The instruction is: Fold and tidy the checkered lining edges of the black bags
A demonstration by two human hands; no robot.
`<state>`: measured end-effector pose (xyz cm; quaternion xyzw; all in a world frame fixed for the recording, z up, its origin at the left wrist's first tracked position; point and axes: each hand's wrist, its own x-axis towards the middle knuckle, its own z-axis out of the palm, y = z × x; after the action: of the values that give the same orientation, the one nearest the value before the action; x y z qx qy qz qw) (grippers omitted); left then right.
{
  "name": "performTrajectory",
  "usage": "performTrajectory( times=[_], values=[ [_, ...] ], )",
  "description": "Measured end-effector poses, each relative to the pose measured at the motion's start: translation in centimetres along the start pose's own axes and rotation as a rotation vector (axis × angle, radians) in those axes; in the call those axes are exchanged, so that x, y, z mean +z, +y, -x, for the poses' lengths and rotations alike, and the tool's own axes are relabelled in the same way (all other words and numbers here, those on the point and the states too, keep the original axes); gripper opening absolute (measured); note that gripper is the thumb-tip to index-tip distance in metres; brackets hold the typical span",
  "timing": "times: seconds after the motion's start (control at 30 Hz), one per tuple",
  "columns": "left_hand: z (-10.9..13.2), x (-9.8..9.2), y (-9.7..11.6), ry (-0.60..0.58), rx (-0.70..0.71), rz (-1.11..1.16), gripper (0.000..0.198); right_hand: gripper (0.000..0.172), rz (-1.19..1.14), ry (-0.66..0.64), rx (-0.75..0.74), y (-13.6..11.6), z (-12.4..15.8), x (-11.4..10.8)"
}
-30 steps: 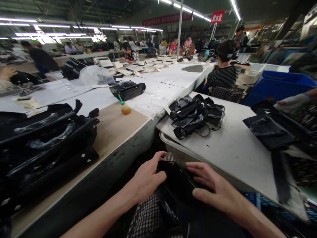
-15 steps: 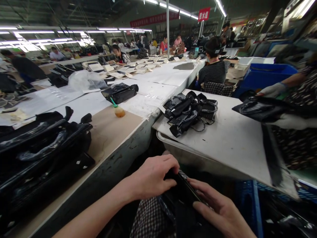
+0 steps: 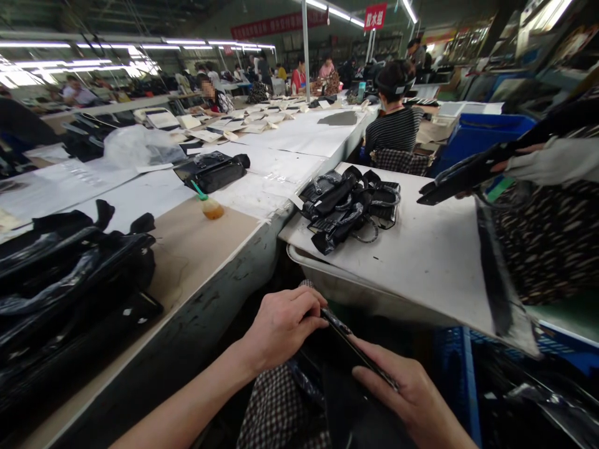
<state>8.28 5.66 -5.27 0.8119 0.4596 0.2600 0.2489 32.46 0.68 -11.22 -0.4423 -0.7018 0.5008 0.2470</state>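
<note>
One view, head cam. Both hands sit bottom centre, on a thin black panel (image 3: 358, 352) held edge-on above checked fabric (image 3: 276, 411).
- left hand (image 3: 281, 327): fingers curled tight over the panel's upper end, clamped on it.
- right hand (image 3: 412, 399): lies along the lower end, fingers stretched out and touching it. Can't tell if it actually pinches.

Containers:
- grey tray (image 3: 318, 267), centre frame, tucked under the white table (image 3: 430, 255). Contents hidden.
- blue crate (image 3: 461, 368), lower right. Dark glossy wrapped stuff inside, too dark to identify.
- blue bin (image 3: 482, 134), upper right. Inside not visible.

Rest:
- pile of black bag parts (image 3: 350, 209) on the white table, centre.
- long table (image 3: 201, 243) at left: black bags (image 3: 70, 274) stacked lower left, glue bottle (image 3: 210, 207) with a green tip, black handbag (image 3: 210, 171) just behind it, clear plastic bag (image 3: 140, 146) further back.
- co-worker's gloved hand (image 3: 547, 163), right edge, holds a flat black piece (image 3: 463, 174) in the air above the white table.
</note>
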Motion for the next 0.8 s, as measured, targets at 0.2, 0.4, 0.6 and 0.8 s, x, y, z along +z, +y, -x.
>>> performTrajectory(
  times=[0.2, 0.4, 0.6, 0.8],
  values=[
    [0.5, 0.7, -0.1, 0.128, -0.059, 0.023, 0.023, 0.042, 0.148, 0.091, -0.053, -0.1, -0.1, 0.6],
    [0.7, 0.6, 0.1, 0.134, -0.066, 0.064, 0.023, 0.037, 0.26, 0.22, -0.172, 0.8, 0.0, 1.6],
    [0.9, 0.6, 0.2, 0.145, -0.067, 0.12, 0.022, 0.03, 0.278, 0.395, -0.285, 1.3, -0.2, 2.6],
    [0.9, 0.9, 0.0, 0.14, -0.073, 0.102, 0.022, 0.032, 0.262, 0.153, -0.21, 0.7, -1.0, 0.1]
  ],
)
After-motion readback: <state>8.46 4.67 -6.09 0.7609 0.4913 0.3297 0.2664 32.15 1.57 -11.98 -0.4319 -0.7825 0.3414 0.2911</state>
